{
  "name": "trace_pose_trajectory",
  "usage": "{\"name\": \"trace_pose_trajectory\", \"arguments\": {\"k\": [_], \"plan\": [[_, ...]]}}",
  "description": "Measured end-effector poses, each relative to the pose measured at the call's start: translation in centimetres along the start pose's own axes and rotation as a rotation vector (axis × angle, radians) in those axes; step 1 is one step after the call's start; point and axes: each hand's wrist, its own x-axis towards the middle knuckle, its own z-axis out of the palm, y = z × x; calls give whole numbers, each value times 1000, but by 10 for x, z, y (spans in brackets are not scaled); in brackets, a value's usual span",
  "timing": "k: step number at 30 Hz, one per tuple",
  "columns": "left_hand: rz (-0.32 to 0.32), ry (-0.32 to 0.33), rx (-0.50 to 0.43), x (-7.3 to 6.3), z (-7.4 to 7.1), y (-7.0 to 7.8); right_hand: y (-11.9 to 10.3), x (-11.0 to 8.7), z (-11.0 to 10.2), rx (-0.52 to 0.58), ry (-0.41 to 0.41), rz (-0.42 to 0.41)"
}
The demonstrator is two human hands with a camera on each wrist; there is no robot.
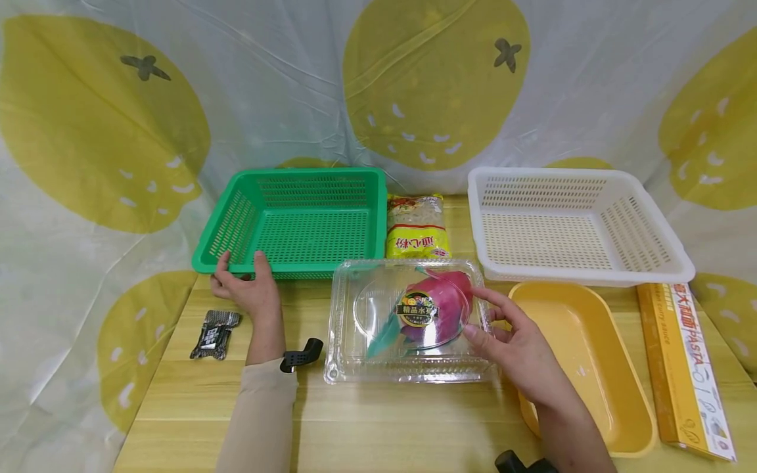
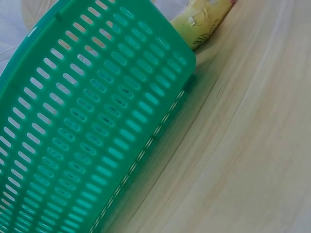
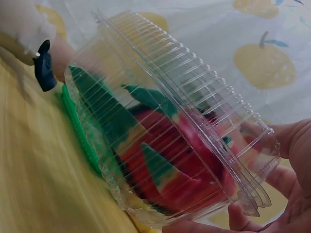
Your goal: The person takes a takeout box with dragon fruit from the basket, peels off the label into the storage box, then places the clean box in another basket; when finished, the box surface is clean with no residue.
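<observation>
My right hand [image 1: 520, 345] grips the right side of a clear plastic fruit box [image 1: 349, 315], thumb at the near corner and fingers around its edge. Inside lies a pink dragon fruit [image 1: 452, 302] with green leaf tips; a black round label sits on the lid. The right wrist view shows the dragon fruit [image 3: 170, 155] through the ribbed wall. My left hand [image 1: 251, 292] is at the near rim of a green perforated basket [image 1: 313, 236], its thumb and a finger spread at the rim. Only the wall of the green basket [image 2: 92, 121] shows in the left wrist view, without the hand.
Behind the fruit box lies a yellow bag of pasta [image 1: 417, 230]. A white perforated basket [image 1: 579, 272] stands at the back right, with a yellow tray [image 1: 591, 368] and a long pasta box [image 1: 683, 368] before it. Near the left edge is a small black packet [image 1: 215, 335].
</observation>
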Motion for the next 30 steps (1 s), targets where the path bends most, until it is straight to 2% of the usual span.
{"name": "trace_pose_trajectory", "arguments": {"k": [11, 30], "plan": [[-24, -17, -1, -1, -2, 2, 18, 0, 6, -40, 20, 71], [-33, -17, 4, 0, -2, 2, 35, 1, 14, -53, 21, 84]]}}
